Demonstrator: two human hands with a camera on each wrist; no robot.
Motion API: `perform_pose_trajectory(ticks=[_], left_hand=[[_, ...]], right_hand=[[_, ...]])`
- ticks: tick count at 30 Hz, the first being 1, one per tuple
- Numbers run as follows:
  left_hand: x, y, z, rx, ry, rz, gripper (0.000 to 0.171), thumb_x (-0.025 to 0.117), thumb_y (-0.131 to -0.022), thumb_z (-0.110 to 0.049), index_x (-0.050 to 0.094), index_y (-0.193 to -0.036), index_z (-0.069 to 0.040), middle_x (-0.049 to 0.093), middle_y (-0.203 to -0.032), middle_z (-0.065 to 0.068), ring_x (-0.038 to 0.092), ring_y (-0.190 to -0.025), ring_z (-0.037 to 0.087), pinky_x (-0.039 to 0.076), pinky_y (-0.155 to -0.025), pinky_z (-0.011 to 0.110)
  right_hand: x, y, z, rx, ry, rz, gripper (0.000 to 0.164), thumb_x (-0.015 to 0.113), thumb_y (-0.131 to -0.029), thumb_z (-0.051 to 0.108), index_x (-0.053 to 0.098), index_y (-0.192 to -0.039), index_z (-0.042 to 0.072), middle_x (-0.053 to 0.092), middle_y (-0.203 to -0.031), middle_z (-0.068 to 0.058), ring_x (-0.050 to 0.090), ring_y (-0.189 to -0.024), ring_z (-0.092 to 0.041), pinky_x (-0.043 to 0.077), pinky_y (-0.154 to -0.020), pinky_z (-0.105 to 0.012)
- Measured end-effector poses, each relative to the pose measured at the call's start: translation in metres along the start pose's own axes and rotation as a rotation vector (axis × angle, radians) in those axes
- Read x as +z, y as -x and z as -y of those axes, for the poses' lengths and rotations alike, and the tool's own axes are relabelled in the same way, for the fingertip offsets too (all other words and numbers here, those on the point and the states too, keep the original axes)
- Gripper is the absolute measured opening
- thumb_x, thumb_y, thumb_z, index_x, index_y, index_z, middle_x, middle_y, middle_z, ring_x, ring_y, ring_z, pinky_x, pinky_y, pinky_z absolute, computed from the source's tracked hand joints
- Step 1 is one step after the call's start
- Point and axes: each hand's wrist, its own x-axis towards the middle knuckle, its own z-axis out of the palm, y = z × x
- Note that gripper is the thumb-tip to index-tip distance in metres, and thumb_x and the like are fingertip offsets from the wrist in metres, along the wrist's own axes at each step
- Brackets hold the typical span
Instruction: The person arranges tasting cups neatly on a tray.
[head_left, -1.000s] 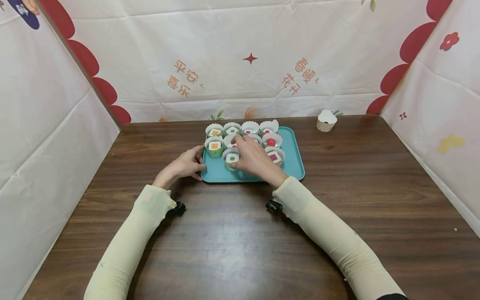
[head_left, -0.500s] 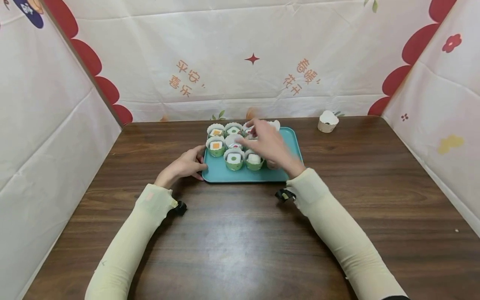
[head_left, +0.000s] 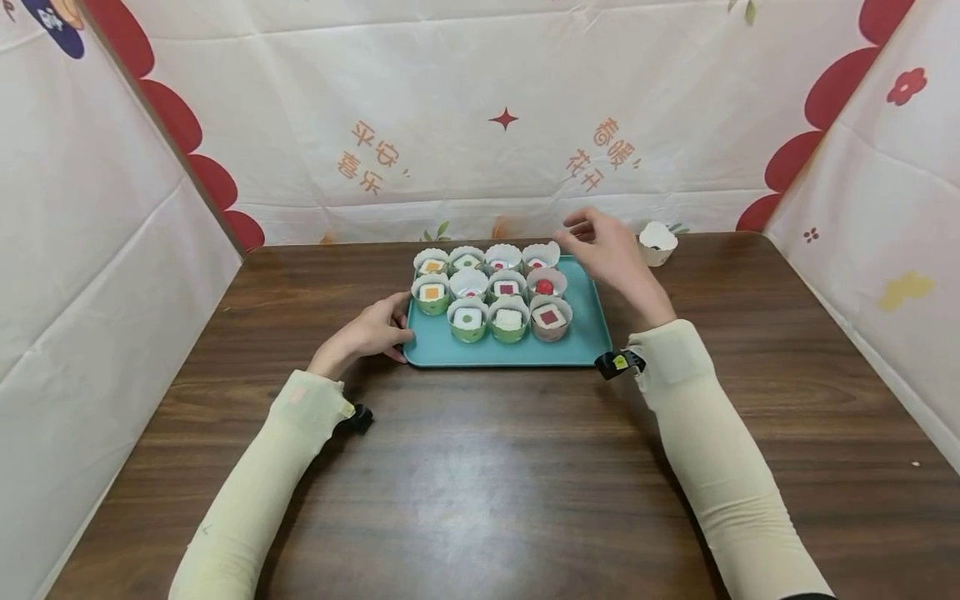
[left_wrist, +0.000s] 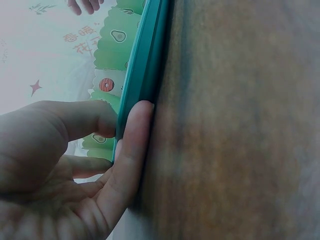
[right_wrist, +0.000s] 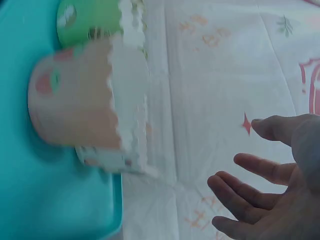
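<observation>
My left hand (head_left: 369, 328) grips the left edge of a teal tray (head_left: 587, 337); in the left wrist view its fingers (left_wrist: 131, 145) pinch the rim from above and below. Several paper baking cups stand in rows on the tray, mostly green ones such as the front-left cup (head_left: 468, 333). White pieces with orange, green or dark red marks sit in many of them. A pinkish cup (right_wrist: 75, 95) near the right side shows in the right wrist view. My right hand (head_left: 611, 258) hovers over the tray's back right corner, fingers loosely spread, holding nothing.
A pale paper cup (head_left: 657, 250) stands apart at the table's back edge, just right of my right hand. A printed cloth (head_left: 450, 125) hangs behind the brown wooden table (head_left: 450, 475). The tray's right strip and front strip are bare teal.
My right hand has moved right and back, from over the front-row cups to the tray's back right corner. A cup with a white piece shows where it was. My left hand keeps its grip.
</observation>
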Motion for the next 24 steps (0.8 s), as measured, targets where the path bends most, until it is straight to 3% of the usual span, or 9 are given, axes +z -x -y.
perform_pose_trajectory(ticks=[8,14,18,24], left_hand=[[0.003,-0.005,0.001,0.003,0.022,0.005,0.085,0.061,-0.095,0.000,0.015,-0.166,-0.011,0.049,-0.107,0.015,0.064,-0.073,0.019,0.068,-0.068,0.039],[0.002,-0.004,0.003,0.001,0.015,0.001,0.086,0.061,-0.096,-0.001,0.014,-0.167,-0.011,0.049,-0.107,0.015,0.064,-0.073,0.019,0.068,-0.068,0.038],[0.001,-0.003,0.002,0.002,0.012,0.005,0.085,0.061,-0.096,-0.001,0.015,-0.167,-0.011,0.050,-0.107,0.015,0.063,-0.074,0.020,0.068,-0.068,0.039],[-0.001,-0.001,0.002,0.000,0.007,0.001,0.084,0.060,-0.097,-0.001,0.016,-0.166,-0.010,0.049,-0.107,0.016,0.063,-0.074,0.020,0.068,-0.068,0.039]], right_hand=[[-0.027,0.006,-0.029,0.052,0.013,-0.093,0.053,0.057,-0.104,0.042,0.058,-0.139,0.002,0.062,-0.138,-0.025,0.058,-0.130,-0.041,0.053,-0.106,-0.059],[-0.054,-0.004,-0.067,0.113,0.038,-0.141,0.055,0.054,-0.104,0.040,0.054,-0.146,0.005,0.057,-0.145,-0.024,0.054,-0.134,-0.043,0.050,-0.107,-0.062],[-0.070,-0.013,-0.096,0.125,0.104,-0.130,0.060,0.055,-0.102,0.034,0.046,-0.152,0.002,0.048,-0.152,-0.028,0.046,-0.139,-0.048,0.043,-0.112,-0.067],[-0.084,-0.028,-0.128,0.134,0.166,-0.039,0.070,0.063,-0.099,0.029,0.036,-0.157,-0.001,0.038,-0.156,-0.034,0.038,-0.142,-0.054,0.037,-0.114,-0.073]])
